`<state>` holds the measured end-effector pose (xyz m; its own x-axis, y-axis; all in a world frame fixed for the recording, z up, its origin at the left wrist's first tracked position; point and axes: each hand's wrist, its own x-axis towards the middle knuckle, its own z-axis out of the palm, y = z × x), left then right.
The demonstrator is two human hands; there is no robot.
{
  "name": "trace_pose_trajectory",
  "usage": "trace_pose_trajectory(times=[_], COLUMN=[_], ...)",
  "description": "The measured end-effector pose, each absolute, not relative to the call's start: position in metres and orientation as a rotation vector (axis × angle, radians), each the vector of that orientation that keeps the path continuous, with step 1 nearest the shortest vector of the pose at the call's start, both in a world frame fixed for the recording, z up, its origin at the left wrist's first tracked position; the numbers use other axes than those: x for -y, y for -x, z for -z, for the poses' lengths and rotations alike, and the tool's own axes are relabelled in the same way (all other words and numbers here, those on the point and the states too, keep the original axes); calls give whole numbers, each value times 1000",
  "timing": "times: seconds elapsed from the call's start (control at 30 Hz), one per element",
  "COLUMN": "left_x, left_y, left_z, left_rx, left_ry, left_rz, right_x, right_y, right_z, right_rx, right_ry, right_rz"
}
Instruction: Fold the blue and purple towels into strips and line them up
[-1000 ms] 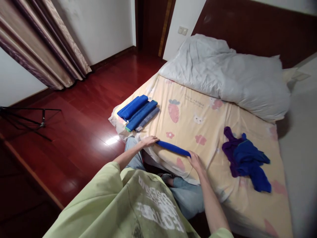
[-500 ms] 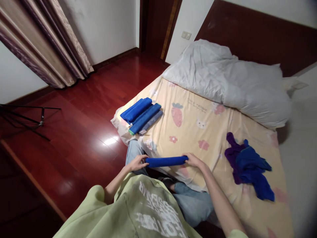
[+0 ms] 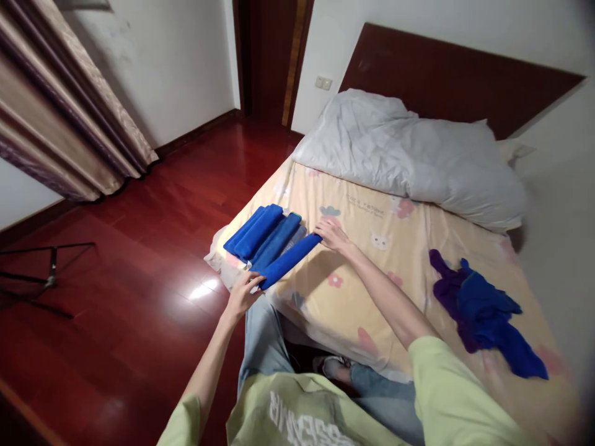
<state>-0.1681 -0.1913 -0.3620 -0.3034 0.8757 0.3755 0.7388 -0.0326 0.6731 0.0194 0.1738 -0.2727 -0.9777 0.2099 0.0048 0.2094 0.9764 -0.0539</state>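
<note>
A rolled blue towel (image 3: 289, 262) is stretched between my two hands, slanting up to the right above the bed. My left hand (image 3: 243, 291) grips its lower end, and my right hand (image 3: 331, 234) grips the upper end. Just beyond it, several folded towels lie side by side near the bed's left corner: bright blue ones (image 3: 255, 231), a darker blue one (image 3: 277, 236) and a greyish one (image 3: 297, 235), partly hidden by the held roll. Crumpled purple (image 3: 447, 286) and blue cloths (image 3: 488, 303) lie in a heap on the right of the bed.
The bed (image 3: 325, 322) has a yellow patterned sheet. A grey-white quilt (image 3: 395, 148) lies by the dark headboard (image 3: 446, 80). Black stand legs (image 3: 52, 266) rest on the red floor (image 3: 153, 260) at left, below a curtain (image 3: 69, 111).
Both hands have carried the rolled towel forward and left, from above my lap to beside the folded towels. The roll now slants instead of lying nearly level. The view has shifted.
</note>
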Motion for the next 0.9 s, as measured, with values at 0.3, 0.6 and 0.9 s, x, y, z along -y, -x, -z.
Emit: trace_pose_trajectory(times=[0.3,0.6,0.9], left_x=[173,158,158], left_y=[216,227,221], left_z=[392,429,446], left_rx=[-2315,-2336,-2383], left_ry=[-2023,-2004,-1956], left_rz=[-1198,-1143,-1163], right_x=[-202,-215,-217], right_y=[81,114,129], right_z=[279,326,353], right_rx=[2992,2971,2981], right_ry=[213,218,229], right_rz=[269,379,232])
